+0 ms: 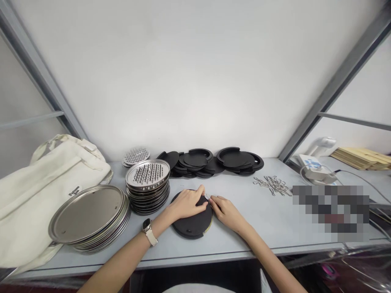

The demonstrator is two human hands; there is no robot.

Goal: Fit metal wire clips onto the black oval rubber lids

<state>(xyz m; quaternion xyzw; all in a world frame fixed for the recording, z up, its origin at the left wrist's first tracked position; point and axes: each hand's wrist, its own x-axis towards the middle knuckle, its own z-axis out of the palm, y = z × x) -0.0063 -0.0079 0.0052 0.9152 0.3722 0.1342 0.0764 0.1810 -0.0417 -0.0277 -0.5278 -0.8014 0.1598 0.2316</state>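
Observation:
A round black disc lies flat on the grey table, with a thin yellowish line along its right edge. My left hand rests over the disc's upper part, thumb and forefinger spread around a small metal piece at the upper right rim. The fingers of my right hand are pinched on that metal piece from the right. A watch is on my left wrist.
Left stand metal plates and stacked grater discs, beside a cream bag. Black discs lie behind. Metal clips, a white device and wooden boards are on the right.

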